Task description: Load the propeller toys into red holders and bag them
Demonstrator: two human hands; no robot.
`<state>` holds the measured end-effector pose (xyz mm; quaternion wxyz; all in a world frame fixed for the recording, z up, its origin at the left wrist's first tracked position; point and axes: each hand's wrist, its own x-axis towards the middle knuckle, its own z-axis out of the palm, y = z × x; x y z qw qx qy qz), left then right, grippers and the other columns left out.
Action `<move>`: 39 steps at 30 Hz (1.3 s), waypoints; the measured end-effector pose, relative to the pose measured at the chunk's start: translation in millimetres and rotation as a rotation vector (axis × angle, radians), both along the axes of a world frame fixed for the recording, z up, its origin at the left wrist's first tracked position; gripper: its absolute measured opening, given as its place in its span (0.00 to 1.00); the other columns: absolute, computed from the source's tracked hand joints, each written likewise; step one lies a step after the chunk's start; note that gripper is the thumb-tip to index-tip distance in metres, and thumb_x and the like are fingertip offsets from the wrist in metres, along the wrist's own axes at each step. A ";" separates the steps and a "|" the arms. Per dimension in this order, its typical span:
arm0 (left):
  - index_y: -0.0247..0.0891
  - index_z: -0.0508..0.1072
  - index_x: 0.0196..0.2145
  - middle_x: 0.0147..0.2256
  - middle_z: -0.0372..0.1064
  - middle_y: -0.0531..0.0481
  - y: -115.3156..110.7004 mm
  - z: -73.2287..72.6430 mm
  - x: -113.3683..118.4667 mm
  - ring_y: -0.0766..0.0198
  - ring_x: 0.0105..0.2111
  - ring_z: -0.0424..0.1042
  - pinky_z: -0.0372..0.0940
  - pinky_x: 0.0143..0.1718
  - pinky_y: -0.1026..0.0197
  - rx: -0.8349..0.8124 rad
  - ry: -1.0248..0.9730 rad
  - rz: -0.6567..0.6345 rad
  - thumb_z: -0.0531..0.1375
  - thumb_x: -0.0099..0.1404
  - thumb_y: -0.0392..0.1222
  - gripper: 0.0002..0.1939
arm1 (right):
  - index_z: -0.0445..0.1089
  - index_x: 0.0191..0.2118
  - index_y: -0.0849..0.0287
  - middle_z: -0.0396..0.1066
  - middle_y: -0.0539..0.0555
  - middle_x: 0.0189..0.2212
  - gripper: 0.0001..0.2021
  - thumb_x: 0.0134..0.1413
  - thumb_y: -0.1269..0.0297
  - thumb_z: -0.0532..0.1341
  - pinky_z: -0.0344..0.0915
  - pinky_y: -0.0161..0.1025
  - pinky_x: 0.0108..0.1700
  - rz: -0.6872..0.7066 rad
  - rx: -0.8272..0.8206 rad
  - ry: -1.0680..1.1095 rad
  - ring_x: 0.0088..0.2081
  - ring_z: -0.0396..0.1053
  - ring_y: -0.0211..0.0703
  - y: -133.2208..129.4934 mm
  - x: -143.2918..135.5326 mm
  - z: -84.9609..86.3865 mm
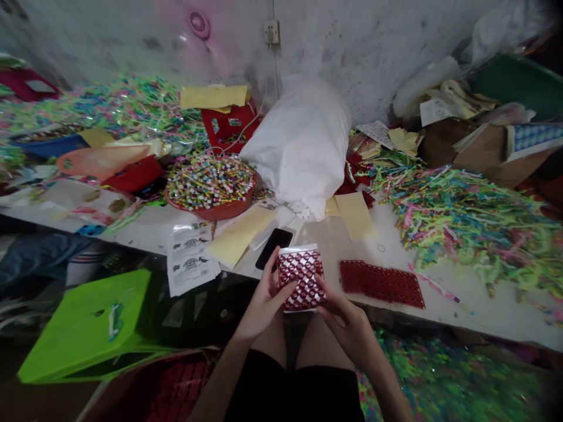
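Observation:
A small white sheet bearing rows of dark red, shiny round pieces, a patterned card (302, 276), is held over the table's front edge. My left hand (268, 299) grips its left side, thumb across the front. At its right edge, the thumb and fingers of my right hand (345, 319) pinch the card. A black phone (275, 247) lies on the table just behind my left hand. To the right, dark red perforated strips (380, 283) rest flat near the edge. Printed white sheets (190, 258) hang partly over the edge at the left.
A large white sack (303, 140) stands at the back. Left of it is a basin (220, 208) of small colourful sticks. Colourful stringy items (475, 217) are heaped at the right. A green stool (88, 328) stands below the table at the left.

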<state>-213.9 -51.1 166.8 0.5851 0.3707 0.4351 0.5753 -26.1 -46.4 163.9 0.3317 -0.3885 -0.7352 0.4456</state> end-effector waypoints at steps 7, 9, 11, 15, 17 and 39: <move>0.43 0.42 0.63 0.46 0.71 0.43 -5.8 1.2 -13.7 0.55 0.45 0.71 0.65 0.47 0.54 -0.118 -0.030 -0.134 0.63 0.57 0.43 0.44 | 0.44 0.64 0.48 0.50 0.60 0.62 0.33 0.55 0.60 0.58 0.70 0.40 0.45 -0.068 -0.212 0.163 0.42 0.71 0.41 2.5 -3.3 -3.6; 0.42 0.47 0.61 0.47 0.71 0.43 -9.5 -2.3 -11.7 0.55 0.46 0.70 0.64 0.47 0.54 -0.128 -0.017 -0.206 0.64 0.56 0.42 0.40 | 0.52 0.61 0.52 0.66 0.59 0.53 0.30 0.55 0.56 0.58 0.70 0.40 0.42 -0.116 -0.307 0.207 0.39 0.72 0.41 10.6 -3.8 -2.2; 0.40 0.57 0.56 0.46 0.71 0.44 -12.6 -6.5 -9.1 0.56 0.46 0.70 0.63 0.48 0.55 -0.145 0.042 -0.231 0.64 0.56 0.43 0.32 | 0.65 0.51 0.56 0.73 0.55 0.41 0.21 0.53 0.53 0.59 0.69 0.39 0.42 -0.105 -0.358 0.215 0.39 0.71 0.43 17.8 -4.2 -2.2; 0.38 0.67 0.46 0.42 0.72 0.48 -16.1 -13.0 -7.8 0.59 0.44 0.70 0.63 0.47 0.58 -0.162 0.146 -0.213 0.61 0.58 0.47 0.19 | 0.71 0.37 0.58 0.74 0.50 0.32 0.13 0.51 0.53 0.61 0.67 0.35 0.38 -0.003 -0.416 0.191 0.36 0.70 0.41 21.8 -4.4 -6.4; 0.39 0.67 0.46 0.42 0.72 0.48 -16.9 -14.8 -10.2 0.60 0.43 0.71 0.64 0.45 0.59 -0.151 0.148 -0.292 0.62 0.57 0.46 0.19 | 0.71 0.40 0.57 0.74 0.50 0.35 0.14 0.53 0.54 0.60 0.66 0.36 0.41 0.061 -0.414 0.168 0.38 0.70 0.41 20.3 -4.7 -8.1; 0.38 0.76 0.36 0.32 0.75 0.51 -35.3 -40.8 -7.8 0.63 0.32 0.72 0.64 0.35 0.63 -0.262 0.257 -0.032 0.63 0.54 0.48 0.14 | 0.62 0.25 0.57 0.63 0.46 0.20 0.17 0.43 0.50 0.65 0.60 0.31 0.25 -0.153 -0.405 0.218 0.23 0.62 0.35 8.0 -21.7 -46.5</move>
